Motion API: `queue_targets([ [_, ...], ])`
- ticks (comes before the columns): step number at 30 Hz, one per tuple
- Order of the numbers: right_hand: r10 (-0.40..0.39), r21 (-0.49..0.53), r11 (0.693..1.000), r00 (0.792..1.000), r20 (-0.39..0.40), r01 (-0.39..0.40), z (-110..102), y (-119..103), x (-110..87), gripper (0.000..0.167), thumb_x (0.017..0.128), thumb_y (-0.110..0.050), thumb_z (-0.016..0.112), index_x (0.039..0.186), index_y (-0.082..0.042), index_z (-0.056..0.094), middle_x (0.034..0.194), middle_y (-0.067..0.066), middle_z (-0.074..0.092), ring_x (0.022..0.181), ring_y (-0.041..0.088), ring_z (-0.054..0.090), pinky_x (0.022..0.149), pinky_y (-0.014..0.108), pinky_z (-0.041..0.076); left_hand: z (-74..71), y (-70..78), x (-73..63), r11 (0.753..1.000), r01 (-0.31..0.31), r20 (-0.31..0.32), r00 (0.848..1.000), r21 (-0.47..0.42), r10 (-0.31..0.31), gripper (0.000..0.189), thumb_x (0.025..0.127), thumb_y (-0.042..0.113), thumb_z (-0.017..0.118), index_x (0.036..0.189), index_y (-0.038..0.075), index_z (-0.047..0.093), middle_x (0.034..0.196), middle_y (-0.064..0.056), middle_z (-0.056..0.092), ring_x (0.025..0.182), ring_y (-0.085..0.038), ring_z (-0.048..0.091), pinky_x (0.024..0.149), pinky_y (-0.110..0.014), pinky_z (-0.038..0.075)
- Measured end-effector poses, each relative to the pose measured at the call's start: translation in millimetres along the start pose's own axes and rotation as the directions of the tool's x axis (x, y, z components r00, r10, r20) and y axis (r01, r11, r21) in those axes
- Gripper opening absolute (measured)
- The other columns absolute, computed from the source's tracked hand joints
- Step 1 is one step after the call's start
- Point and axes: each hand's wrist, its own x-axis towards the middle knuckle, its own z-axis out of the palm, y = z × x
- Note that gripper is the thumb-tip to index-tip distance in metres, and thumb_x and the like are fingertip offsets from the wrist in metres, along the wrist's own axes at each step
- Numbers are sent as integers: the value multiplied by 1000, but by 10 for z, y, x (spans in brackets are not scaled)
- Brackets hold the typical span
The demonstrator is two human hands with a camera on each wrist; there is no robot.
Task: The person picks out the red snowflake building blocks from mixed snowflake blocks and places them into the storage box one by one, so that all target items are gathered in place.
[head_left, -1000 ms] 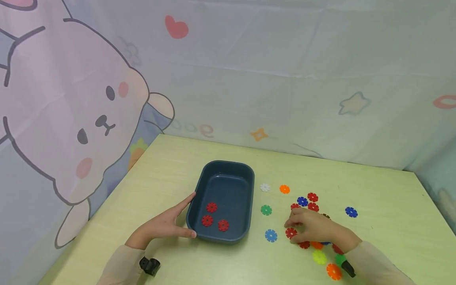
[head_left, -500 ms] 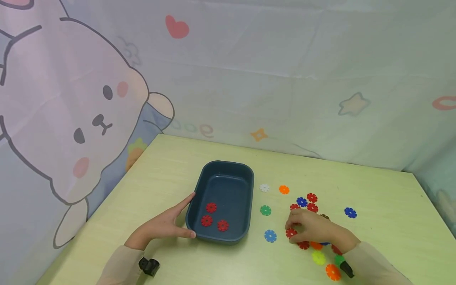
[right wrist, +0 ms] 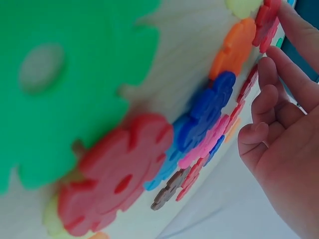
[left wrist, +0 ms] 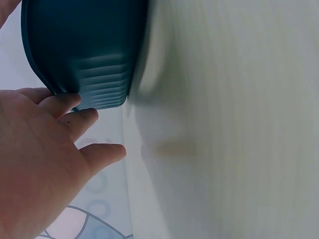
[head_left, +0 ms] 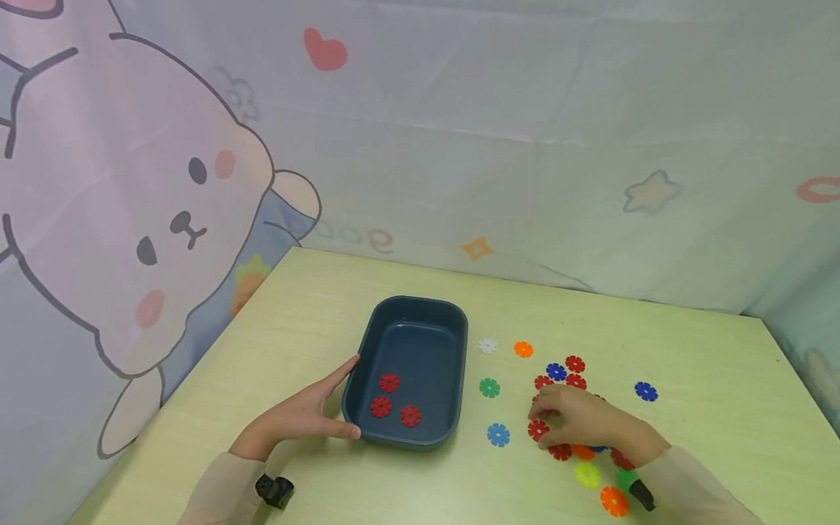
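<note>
Against the near left corner of a dark blue tray (head_left: 420,350), my left hand (head_left: 298,419) rests with thumb and index finger spread straight. In the left wrist view its other fingers lie straight by the tray's wall (left wrist: 99,74). Three red snowflake discs (head_left: 389,383) lie in the tray. My right hand (head_left: 584,417) is low over the pile, thumb and index finger pinching the edges of a red snowflake disc (head_left: 538,431). Its remaining fingers curl in the right wrist view. The palm and forearm hide part of the pile.
Loose snowflake discs lie between tray and pile: white (head_left: 488,346), orange (head_left: 523,349), green (head_left: 489,387) and light blue (head_left: 499,435). A dark blue disc (head_left: 646,391) lies off to the right. Behind the pale table (head_left: 315,292) hangs a printed cloth (head_left: 459,146).
My right hand has shifted slightly right, and the red snowflake disc between its fingertips has moved with it. The left hand and tray have stayed put.
</note>
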Motion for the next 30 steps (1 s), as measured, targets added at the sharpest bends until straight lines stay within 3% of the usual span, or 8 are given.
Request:
queue_targets([
  [8,32,10,999,999,12,-32,2,27,-2,24,77,-30,81,98,-20,72,96,-13,60,85,6,53,75,23,51,2,-5,-3,1000,-20,-5,1000,16,20,109,79,27,81,156,9,5,160,-19,9,145,-42,11,109,-65,20],
  [30,34,106,993,997,71,-42,-26,55,69,23,78,-26,82,91,-19,64,82,-8,54,76,9,48,66,21,45,3,-5,2,1000,-26,-2,1000,9,26,109,79,26,80,156,10,4,160,-19,8,145,-42,10,109,-65,20],
])
